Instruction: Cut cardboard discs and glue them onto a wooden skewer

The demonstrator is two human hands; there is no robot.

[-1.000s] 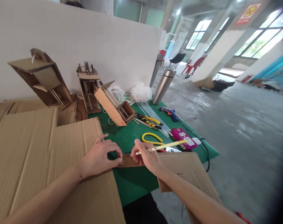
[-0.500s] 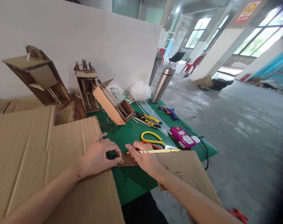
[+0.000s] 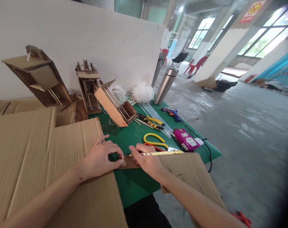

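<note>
With thumb and index finger, my left hand pinches a small pale piece against a narrow cardboard strip; what the piece is I cannot make out. My right hand is closed round a yellow patterned pencil, its tip pointing left over the strip. The strip lies on the green tabletop, partly under my right hand. Just beyond that hand are scissors with yellow and red handles. Under my left forearm spreads a large corrugated cardboard sheet.
Cardboard models stand along the wall. Farther back lie pliers, clear glue sticks, white string, a glue gun and a purple power strip. A steel flask stands behind. Another cardboard piece overhangs the front edge.
Almost nothing differs. My right hand and the pencil hold nearly the same place over the strip, and my left hand keeps its pinch.
</note>
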